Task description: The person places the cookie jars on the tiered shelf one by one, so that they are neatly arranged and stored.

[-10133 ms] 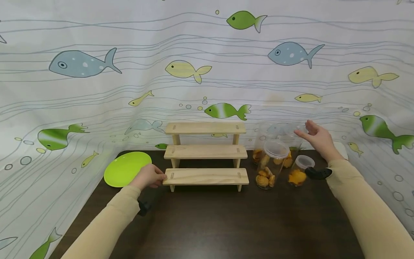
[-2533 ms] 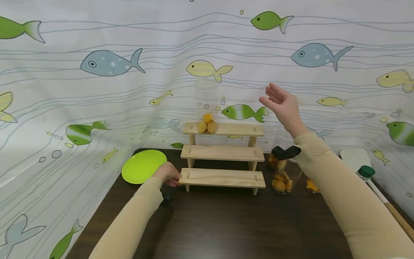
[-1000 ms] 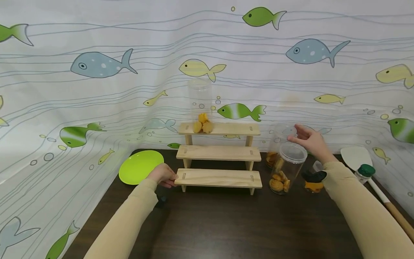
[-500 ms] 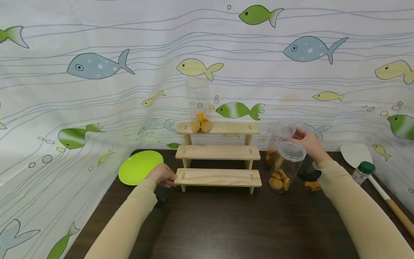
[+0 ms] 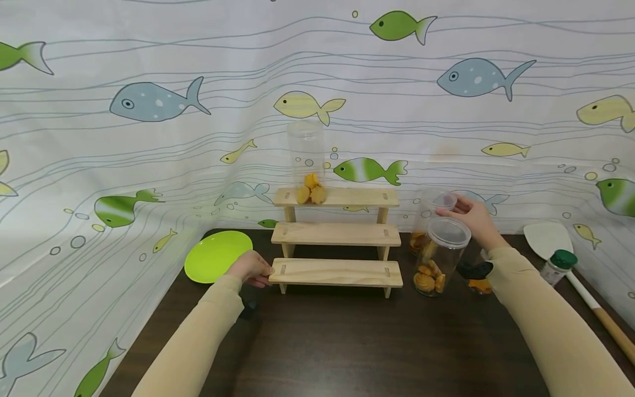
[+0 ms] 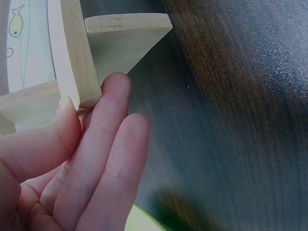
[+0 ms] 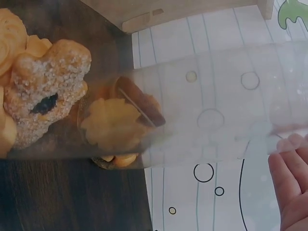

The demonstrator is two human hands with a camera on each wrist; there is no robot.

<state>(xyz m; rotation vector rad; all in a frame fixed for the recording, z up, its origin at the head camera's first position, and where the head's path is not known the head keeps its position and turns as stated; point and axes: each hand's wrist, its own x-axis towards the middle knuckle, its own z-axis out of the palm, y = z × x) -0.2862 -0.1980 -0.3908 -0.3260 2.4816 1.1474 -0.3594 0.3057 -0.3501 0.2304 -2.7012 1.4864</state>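
Left hand (image 5: 249, 268) pinches the low shelf (image 5: 337, 272); right hand (image 5: 474, 219) is at the far jar (image 5: 423, 218).
Beyond the near jar (image 5: 436, 262), the far jar stands upright, just left of the closer right hand, its fingers half-curled; grip, I cannot tell.

We see a dark wood-grain tabletop (image 5: 317, 336), closed in by a white sheet (image 5: 273, 33) that rises past its far, left and right edges. Wavy lines, bubbles and green, yellow and spotted blue fish (image 5: 147, 102) cover the sheet, which creases near the far left corner. Soft, even light leaves a grainy sheen on the wood in our left wrist view.
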